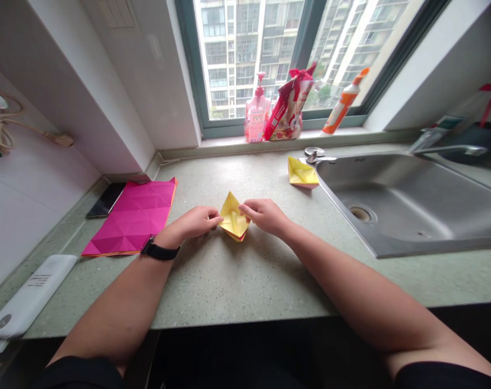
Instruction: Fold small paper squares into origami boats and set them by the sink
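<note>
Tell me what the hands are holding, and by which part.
The left hand and right hand hold a folded yellow paper between them, their fingertips on its left and right sides.

Our speckled stone countertop [237, 286] carries a folded yellow origami piece [233, 219], a second yellow piece [302, 173] beside the steel sink [407, 205], a creased magenta sheet [129, 219], a black phone [106, 200], and a white power bank [30, 294].

The left forearm [119, 308] and right forearm [362, 292] reach forward and angle inward, with the left hand [194, 222] and right hand [265, 216] held palm-down at about the same height, fingers curled and fingertips [220, 219] pointing toward each other, just apart.
</note>
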### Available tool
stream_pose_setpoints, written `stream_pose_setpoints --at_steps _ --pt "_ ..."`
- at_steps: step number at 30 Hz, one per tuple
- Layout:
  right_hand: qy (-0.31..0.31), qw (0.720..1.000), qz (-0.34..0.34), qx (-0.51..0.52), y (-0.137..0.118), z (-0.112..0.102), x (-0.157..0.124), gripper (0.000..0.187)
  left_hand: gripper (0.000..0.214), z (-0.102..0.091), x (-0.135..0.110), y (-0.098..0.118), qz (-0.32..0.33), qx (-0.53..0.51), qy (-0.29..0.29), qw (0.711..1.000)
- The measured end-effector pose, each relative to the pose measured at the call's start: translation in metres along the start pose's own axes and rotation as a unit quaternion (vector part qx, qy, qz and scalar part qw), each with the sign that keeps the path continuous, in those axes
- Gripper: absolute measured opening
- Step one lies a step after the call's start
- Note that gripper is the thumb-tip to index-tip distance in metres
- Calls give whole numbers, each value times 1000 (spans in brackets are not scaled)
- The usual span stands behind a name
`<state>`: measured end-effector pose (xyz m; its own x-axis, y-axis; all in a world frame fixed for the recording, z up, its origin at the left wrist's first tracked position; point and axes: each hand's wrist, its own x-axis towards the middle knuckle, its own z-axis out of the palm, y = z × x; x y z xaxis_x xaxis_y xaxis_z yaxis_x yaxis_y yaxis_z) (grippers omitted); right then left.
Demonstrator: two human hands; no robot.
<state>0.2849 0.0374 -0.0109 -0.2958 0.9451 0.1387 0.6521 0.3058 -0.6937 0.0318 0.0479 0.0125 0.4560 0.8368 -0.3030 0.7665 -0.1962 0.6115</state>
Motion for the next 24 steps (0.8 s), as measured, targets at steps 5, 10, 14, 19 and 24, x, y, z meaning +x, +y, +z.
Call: stream_pose_setpoints --at_steps 5,10,14,19,24 --pt "97 995 26 -6 6 -11 2 25 29 4 4 1 -30 -30 29 999" --pt "-38 995 95 18 5 -12 1 45 33 10 11 -1 -22 -95 99 990" --pt "-93 985 109 93 9 -12 6 40 37 16 16 -2 11 -144 116 983" --pt "-41 988 80 125 20 -18 13 33 45 20 23 3 21 -200 80 976" --pt "6 990 90 112 29 -23 16 19 43 14 38 18 21 -195 79 977"
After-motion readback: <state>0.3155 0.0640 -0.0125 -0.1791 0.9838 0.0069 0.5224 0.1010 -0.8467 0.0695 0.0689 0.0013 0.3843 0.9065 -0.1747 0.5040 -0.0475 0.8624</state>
